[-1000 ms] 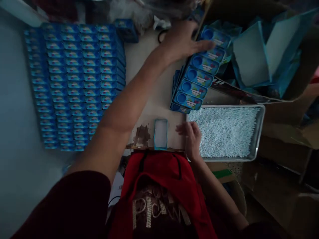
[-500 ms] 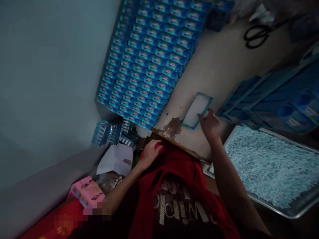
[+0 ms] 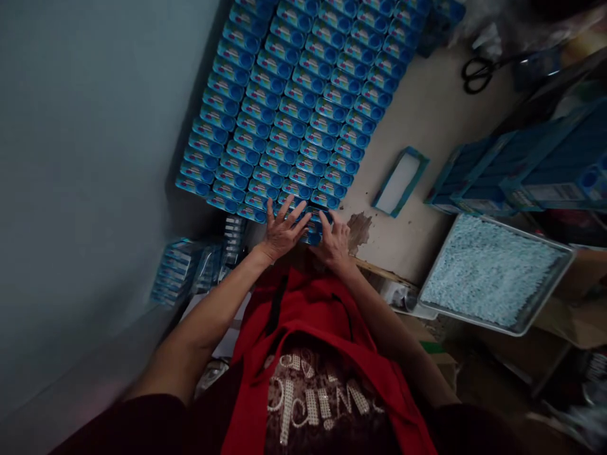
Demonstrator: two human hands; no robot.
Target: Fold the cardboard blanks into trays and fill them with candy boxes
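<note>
Rows of small blue packs (image 3: pixel 289 123) with rounded ends stand tightly side by side on the table. My left hand (image 3: pixel 279 235) lies over the near end of these rows, palm down, fingers spread across the pack tops. Beside it, my right hand (image 3: pixel 334 243) has its thumb and bent fingers at the right end of a blue pack (image 3: pixel 312 237) at the table's near edge. That pack sits between my two hands, partly covered by them. A blue-edged open box (image 3: pixel 401 182) with a white inside lies to the right, apart from both hands.
On the right stand larger blue boxes (image 3: pixel 516 174), above a metal tray (image 3: pixel 515 330) filled with pale blue pieces. Black-handled scissors (image 3: pixel 477 74) lie toward the back. Wrapped blue packs (image 3: pixel 173 272) are piled at left, by the wall (image 3: pixel 85 158).
My right hand has left the open box and moved left to the near end of the rows. My left hand has moved up from the apron onto the packs. The view has shifted.
</note>
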